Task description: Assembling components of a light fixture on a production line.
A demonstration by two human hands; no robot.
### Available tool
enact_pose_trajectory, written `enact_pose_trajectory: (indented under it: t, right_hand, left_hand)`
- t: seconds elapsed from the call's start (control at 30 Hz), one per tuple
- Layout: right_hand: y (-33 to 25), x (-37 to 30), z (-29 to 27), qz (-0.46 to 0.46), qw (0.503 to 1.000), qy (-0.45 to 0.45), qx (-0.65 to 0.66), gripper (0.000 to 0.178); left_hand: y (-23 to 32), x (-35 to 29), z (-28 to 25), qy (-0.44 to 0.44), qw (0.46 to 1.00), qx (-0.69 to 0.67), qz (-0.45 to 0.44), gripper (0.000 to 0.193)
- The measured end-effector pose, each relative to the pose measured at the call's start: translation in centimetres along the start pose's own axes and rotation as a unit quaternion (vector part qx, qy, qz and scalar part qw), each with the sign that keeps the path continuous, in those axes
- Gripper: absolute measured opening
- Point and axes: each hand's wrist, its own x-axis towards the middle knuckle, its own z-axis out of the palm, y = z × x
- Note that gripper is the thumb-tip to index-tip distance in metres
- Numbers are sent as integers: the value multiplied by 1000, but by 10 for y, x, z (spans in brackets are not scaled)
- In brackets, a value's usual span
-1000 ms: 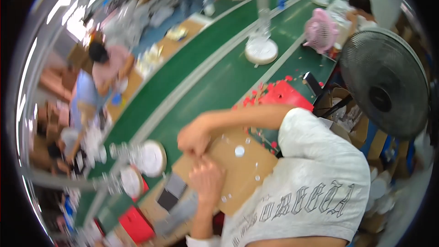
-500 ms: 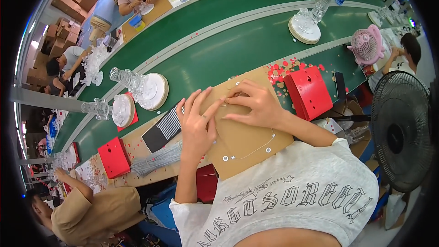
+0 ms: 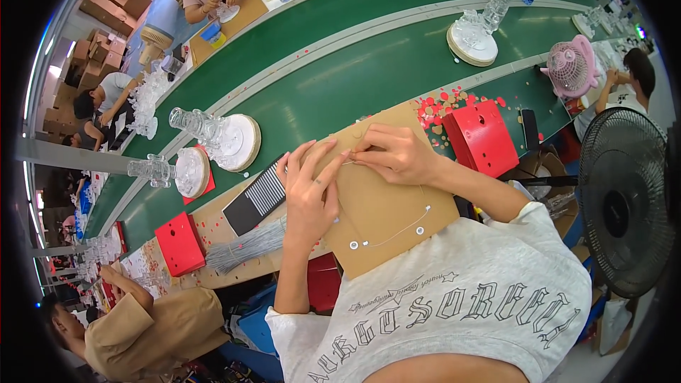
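A brown cardboard sheet lies in front of me, its near edge against my shirt. A thin white wire with small white end pieces curves over its lower part, beside two small white round pieces, a left one and a right one. My right hand pinches a thin pale wire at the upper middle of the sheet. Resting at the left edge, my left hand has its fingers apart; its index fingertip touches the spot where the right fingertips meet. The wire's end is hidden by the fingers.
Red folded boxes flank me, one right, one left. Left of the sheet lie a black striped card and a grey wire bundle. Clear ornaments on round bases stand on the green conveyor. A black fan is right.
The cardboard sheet has shifted slightly in view. My right fingers have drawn closer together over the wire, while my left hand stays almost where it was.
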Motion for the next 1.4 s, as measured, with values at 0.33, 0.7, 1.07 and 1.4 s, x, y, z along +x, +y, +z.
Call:
enact_pose_trajectory:
  t: [0.33, 0.7, 1.07, 1.4]
  right_hand:
    - [20, 11, -12, -50, 994, -82, 54, 7]
    - [4, 5, -14, -153, 978, -91, -106, 16]
    - [18, 9, -12, -28, 993, -94, 58, 15]
    - [33, 25, -18, 112, 964, -152, 186, 12]
  left_hand:
    - [-2, -1, 1, 12, 1000, -12, 17, 45]
    - [-8, -3, 5, 30, 999, -32, 16, 38]
    - [-2, -2, -1, 2, 999, 11, 41, 42]
    - [-4, -2, 2, 3, 997, 37, 68, 45]
